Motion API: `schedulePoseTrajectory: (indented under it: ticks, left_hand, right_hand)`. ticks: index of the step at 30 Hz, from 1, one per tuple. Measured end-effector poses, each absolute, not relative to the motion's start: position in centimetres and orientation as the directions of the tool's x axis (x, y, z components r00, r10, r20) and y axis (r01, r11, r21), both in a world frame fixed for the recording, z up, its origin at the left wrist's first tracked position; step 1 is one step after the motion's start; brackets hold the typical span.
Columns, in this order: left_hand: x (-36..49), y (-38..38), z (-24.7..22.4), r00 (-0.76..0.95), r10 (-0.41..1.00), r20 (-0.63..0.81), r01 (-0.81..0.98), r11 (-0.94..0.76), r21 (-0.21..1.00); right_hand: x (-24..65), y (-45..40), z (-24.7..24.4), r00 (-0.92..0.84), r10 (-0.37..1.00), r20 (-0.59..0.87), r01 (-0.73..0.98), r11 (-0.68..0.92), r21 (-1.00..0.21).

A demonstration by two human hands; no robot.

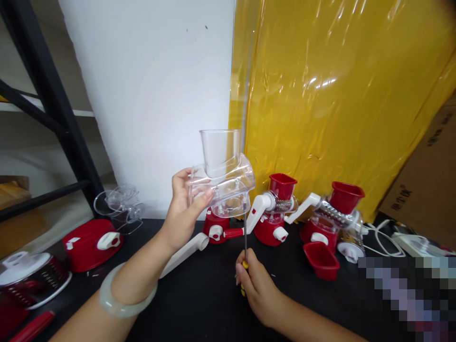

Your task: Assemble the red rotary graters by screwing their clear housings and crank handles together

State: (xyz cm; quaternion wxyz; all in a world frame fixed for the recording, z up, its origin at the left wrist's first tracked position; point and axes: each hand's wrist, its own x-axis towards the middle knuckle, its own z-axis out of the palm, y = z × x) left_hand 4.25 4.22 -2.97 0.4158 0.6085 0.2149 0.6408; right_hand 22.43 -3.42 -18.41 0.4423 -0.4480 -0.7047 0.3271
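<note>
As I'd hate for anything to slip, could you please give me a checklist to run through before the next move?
1. Left hand gripping the clear plastic housing with its flared top funnel: ok.
2. Right hand closed around the yellow-handled screwdriver with a long metal shaft: ok.
3. Screwdriver pointing up at the housing's underside: ok.
4. Tip seated in a screw: cannot tell, too small to see.
5. Housing supported by the black tabletop: not ok, it is held in the air.
</note>
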Motion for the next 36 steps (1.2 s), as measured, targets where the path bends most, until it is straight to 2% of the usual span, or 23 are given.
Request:
schedulePoseTrajectory:
  ticks: [4,11,13,16,18,21,24,28,33,36]
  left_hand:
    - [4.3,4.0,-3.0,0.091,0.772,0.629,-0.25,-0.594,0.765]
    - [4.0,4.0,-2.9,0.09,0.733,0.674,-0.222,-0.645,0.731]
    - [3.9,4.0,-2.8,0.087,0.729,0.679,-0.225,-0.65,0.726]
    - [3.9,3.9,-2.6,0.089,0.73,0.678,-0.229,-0.647,0.727]
    - [3.9,3.8,-2.5,0.091,0.73,0.677,-0.23,-0.647,0.728]
    - [3.9,3.6,-2.4,0.09,0.727,0.68,-0.235,-0.648,0.724]
    - [3.8,3.4,-2.3,0.088,0.728,0.68,-0.231,-0.649,0.725]
    - [3.6,3.3,-2.3,0.085,0.732,0.676,-0.186,-0.655,0.733]
    - [3.6,3.2,-2.2,0.078,0.738,0.67,-0.182,-0.651,0.737]
    - [3.6,3.1,-2.1,0.068,0.748,0.66,-0.181,-0.642,0.745]
  right_hand:
    - [22.4,-3.9,-17.8,-0.271,0.901,0.339,0.331,0.418,-0.846]
    - [22.3,-2.9,-18.3,-0.209,0.917,0.341,0.341,0.395,-0.853]
    - [23.5,-2.7,-16.9,-0.279,0.915,0.292,0.348,0.379,-0.857]
    - [25.7,-2.5,-14.4,-0.468,0.872,0.143,0.386,0.348,-0.854]
    - [26.8,-2.4,-13.4,-0.512,0.852,0.108,0.427,0.362,-0.829]
    - [26.9,-2.1,-13.6,-0.501,0.86,0.094,0.459,0.356,-0.814]
    - [25.9,-1.7,-14.6,-0.417,0.906,0.079,0.487,0.296,-0.822]
    - [24.8,-1.7,-15.2,-0.306,0.941,0.147,0.525,0.296,-0.798]
    - [25.1,-2.3,-14.7,-0.422,0.889,0.18,0.416,0.366,-0.832]
    - [25.0,-2.5,-14.5,-0.408,0.895,0.18,0.42,0.359,-0.833]
